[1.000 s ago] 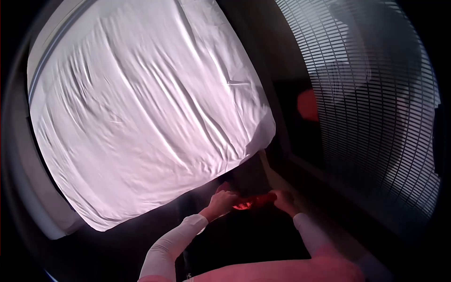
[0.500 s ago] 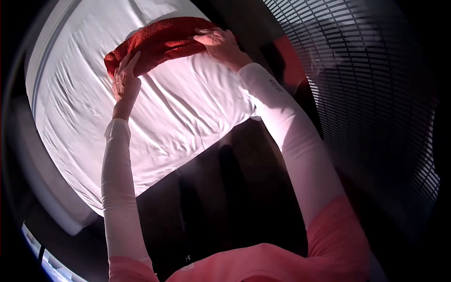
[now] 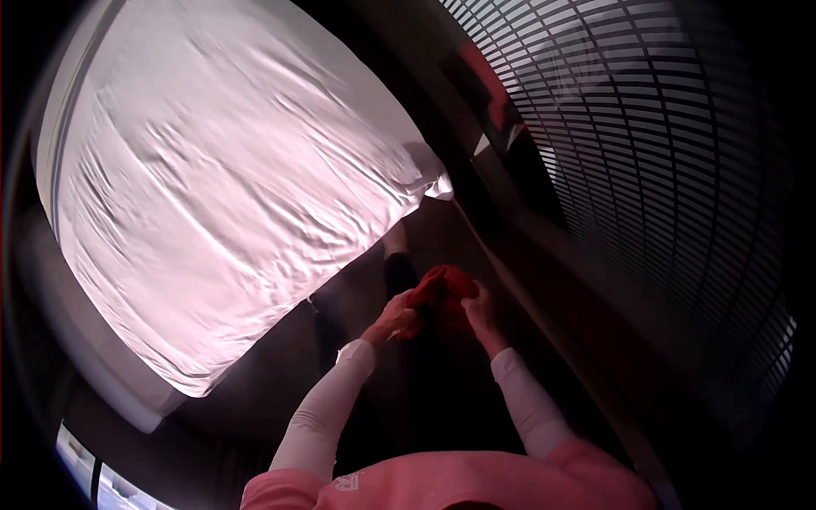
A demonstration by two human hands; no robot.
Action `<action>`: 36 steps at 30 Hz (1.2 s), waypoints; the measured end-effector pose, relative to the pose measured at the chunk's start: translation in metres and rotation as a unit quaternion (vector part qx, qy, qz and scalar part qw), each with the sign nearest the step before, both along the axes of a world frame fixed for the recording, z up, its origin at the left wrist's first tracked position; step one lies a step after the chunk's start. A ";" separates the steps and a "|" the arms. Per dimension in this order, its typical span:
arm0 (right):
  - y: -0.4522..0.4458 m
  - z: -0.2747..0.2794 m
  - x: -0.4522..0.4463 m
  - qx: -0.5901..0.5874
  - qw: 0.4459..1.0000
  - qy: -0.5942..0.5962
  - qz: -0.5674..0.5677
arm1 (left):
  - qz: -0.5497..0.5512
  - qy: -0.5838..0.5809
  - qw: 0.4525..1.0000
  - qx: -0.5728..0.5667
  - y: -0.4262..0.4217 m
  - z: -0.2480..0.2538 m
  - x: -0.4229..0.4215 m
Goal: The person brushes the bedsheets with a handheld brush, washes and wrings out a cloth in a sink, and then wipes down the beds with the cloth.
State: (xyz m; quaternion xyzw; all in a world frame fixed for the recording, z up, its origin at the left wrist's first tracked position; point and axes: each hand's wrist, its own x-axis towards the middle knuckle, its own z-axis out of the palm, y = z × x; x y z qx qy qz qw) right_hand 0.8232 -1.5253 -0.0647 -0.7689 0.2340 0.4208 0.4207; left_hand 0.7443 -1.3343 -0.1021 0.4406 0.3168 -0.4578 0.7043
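Observation:
A red towel [image 3: 444, 287] hangs bunched up in front of my body, off the bed. My left hand [image 3: 397, 318] is closed around its left side, and my right hand [image 3: 479, 311] grips its right side. Part of the cloth below the hands fades into shadow. Ahead and to the left lies the bed with a wrinkled white sheet [image 3: 221, 187], apart from both hands and the towel.
A large slatted screen or window [image 3: 629, 93] rises on the right. Something red [image 3: 486, 81] shows near its lower edge. The bed's near corner [image 3: 439, 185] points toward me. Dark floor lies around my legs.
The red towel has come off the white sheet and is now bunched between both hands near my body. Both arms have drawn back, and the view has shifted slightly.

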 end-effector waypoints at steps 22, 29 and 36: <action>0.001 -0.321 0.158 -0.166 0.778 -0.410 0.447 | 0.494 0.107 0.833 0.227 0.053 0.056 -0.192; -0.005 -0.340 0.182 -0.268 0.775 -0.357 0.448 | 0.551 0.119 0.790 0.242 0.049 0.057 -0.279; 0.049 -0.201 -0.014 -0.078 0.947 -0.066 0.305 | 0.515 0.041 0.777 0.359 0.030 0.026 -0.337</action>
